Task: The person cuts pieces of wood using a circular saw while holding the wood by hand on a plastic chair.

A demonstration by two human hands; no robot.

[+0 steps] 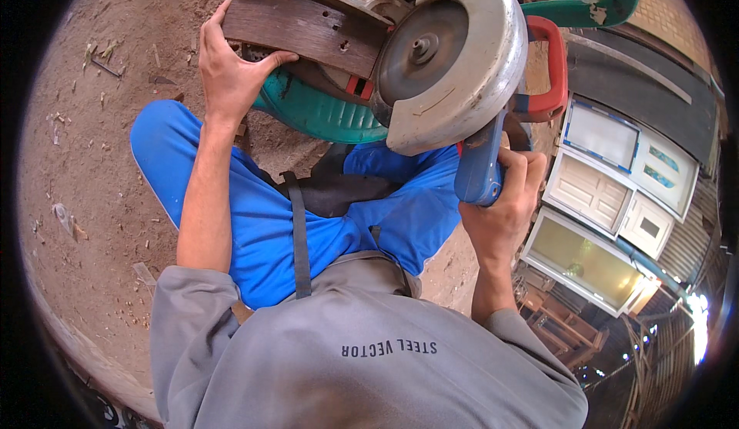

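At the top left, my left hand (229, 79) grips the end of a dark brown wooden board (308, 27) with several holes in it. Its thumb lies along the lower edge, and its fingers go behind the board's end. My right hand (504, 198) is wrapped round the blue handle (480, 166) of a cut-off saw. The saw's scuffed grey guard (481, 60) half encloses a dark round disc (422, 50), close to the board's right end. A red loop handle (556, 67) sits to the right of the guard.
A green plastic piece (323, 113), perhaps part of a chair, lies under the board. Another green curved part (616, 2) is at the top right. My legs in blue trousers (269, 229) are bent below the saw. White door panels (593, 186) stand to the right; wood chips litter the dirt floor (100, 136).
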